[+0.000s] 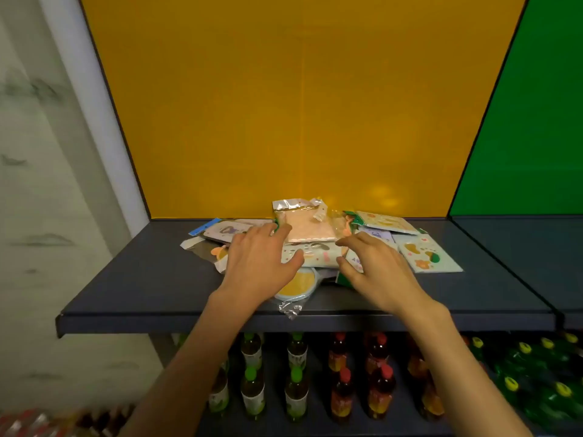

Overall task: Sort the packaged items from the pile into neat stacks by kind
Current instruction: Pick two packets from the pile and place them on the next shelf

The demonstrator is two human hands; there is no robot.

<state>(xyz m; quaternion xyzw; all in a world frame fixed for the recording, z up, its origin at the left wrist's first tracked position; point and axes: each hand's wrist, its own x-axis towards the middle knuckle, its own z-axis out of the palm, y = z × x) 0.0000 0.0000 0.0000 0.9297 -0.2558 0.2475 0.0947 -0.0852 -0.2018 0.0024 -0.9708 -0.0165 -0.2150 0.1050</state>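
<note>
A loose pile of flat packaged items lies mid-shelf on the dark grey shelf (132, 291). On top sits a pink packet in a clear bag (307, 227), below it a pale green patterned packet (315, 255). A round yellow item in plastic (296, 287) pokes out at the front. Pale green square packets (426, 253) lie to the right, and a purple-print packet (225, 230) to the left. My left hand (257, 263) rests flat on the pile's left side, fingers apart. My right hand (375, 266) hovers over the right side, fingers curled apart, holding nothing.
A yellow back panel (284, 105) rises behind the shelf, a green panel (536, 121) to the right. Under the shelf stand rows of bottles with green caps (252, 392), red caps (344, 392) and yellow caps (536, 383). A pale wall is at left.
</note>
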